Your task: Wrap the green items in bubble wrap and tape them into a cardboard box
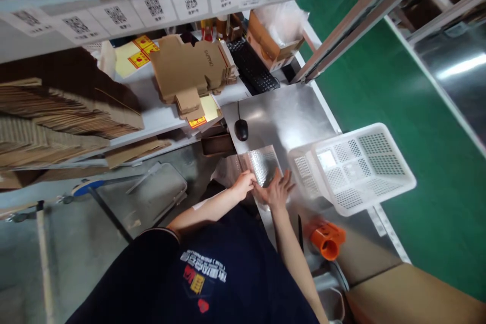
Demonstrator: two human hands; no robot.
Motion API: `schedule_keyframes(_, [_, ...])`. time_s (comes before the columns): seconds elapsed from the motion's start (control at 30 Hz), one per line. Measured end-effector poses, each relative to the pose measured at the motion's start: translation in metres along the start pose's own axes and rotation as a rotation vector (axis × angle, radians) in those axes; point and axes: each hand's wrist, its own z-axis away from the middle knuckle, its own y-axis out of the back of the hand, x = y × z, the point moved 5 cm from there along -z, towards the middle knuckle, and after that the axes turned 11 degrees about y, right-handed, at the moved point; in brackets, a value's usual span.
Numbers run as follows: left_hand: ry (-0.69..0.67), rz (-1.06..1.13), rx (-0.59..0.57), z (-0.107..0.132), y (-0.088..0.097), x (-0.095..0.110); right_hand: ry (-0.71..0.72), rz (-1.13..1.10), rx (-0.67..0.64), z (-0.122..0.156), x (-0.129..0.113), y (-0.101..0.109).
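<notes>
A sheet or bag of clear bubble wrap (265, 161) lies at the near edge of the metal table, partly under my hands. My left hand (243, 185) is closed at its near left edge, with the fingers pinched on the plastic. Spread fingers of my right hand (279, 190) rest over its near right corner, slightly blurred. The thumb of that hand comes close to my left fingertips. Whether anything is inside the wrap, I cannot tell. Beyond it sits a black computer mouse (241, 129).
White plastic baskets (408, 177) stand to the right, overhanging the table edge. Nearer are an orange tape dispenser (329, 247) and a cardboard box (413, 293). Flattened cartons (186, 63), a keyboard (253, 66) and an open box (266, 48) are at the back. A labelled shelf beam (163, 7) crosses above.
</notes>
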Motion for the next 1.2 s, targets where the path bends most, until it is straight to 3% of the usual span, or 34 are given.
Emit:
schedule_keyframes(0.13, [-0.055, -0.151, -0.033, -0.023, -0.04, 0.012, -0.166, -0.055, -0.025, -0.027, 0.061, 0.008])
schedule_keyframes(0.2, [-0.137, -0.293, -0.049, -0.029, -0.05, 0.017, -0.206, -0.067, -0.004, -0.043, 0.089, 0.019])
schedule_keyframes(0.27, [-0.248, -0.463, -0.065, -0.028, -0.048, 0.019, -0.235, -0.075, 0.001, -0.057, 0.112, 0.029])
schedule_keyframes(0.33, [-0.367, -0.696, -0.067, -0.024, -0.035, 0.017, -0.245, -0.068, 0.024, -0.067, 0.125, 0.037])
schedule_keyframes(0.4, [-0.487, -1.052, -0.041, -0.019, -0.017, 0.01, -0.242, -0.038, 0.077, -0.071, 0.126, 0.041])
schedule_keyframes(0.5, [-0.635, -1.571, 0.031, -0.014, 0.007, -0.003, -0.225, 0.039, 0.198, -0.06, 0.103, 0.041])
schedule_keyframes(0.63, [-0.661, -1.691, 0.07, -0.01, 0.019, -0.009, -0.15, 0.057, 0.299, -0.019, 0.044, 0.033])
schedule_keyframes(0.73, [-0.597, -1.578, 0.033, -0.008, 0.018, -0.002, -0.01, -0.032, 0.23, 0.01, 0.0, 0.018])
schedule_keyframes(0.9, [-0.23, -0.589, 0.114, -0.008, 0.042, 0.02, 0.299, -0.324, 0.09, 0.024, -0.061, -0.017])
schedule_keyframes(0.97, [-0.15, -0.435, 0.145, -0.005, 0.049, 0.021, 0.36, -0.398, 0.086, 0.022, -0.075, -0.027])
schedule_keyframes(1.07, [-0.057, -0.234, 0.117, 0.002, 0.052, 0.017, 0.377, -0.432, 0.1, 0.019, -0.074, -0.029])
schedule_keyframes(1.2, [0.127, 0.058, 0.041, 0.009, 0.046, 0.006, 0.236, -0.354, 0.172, 0.013, -0.037, -0.014])
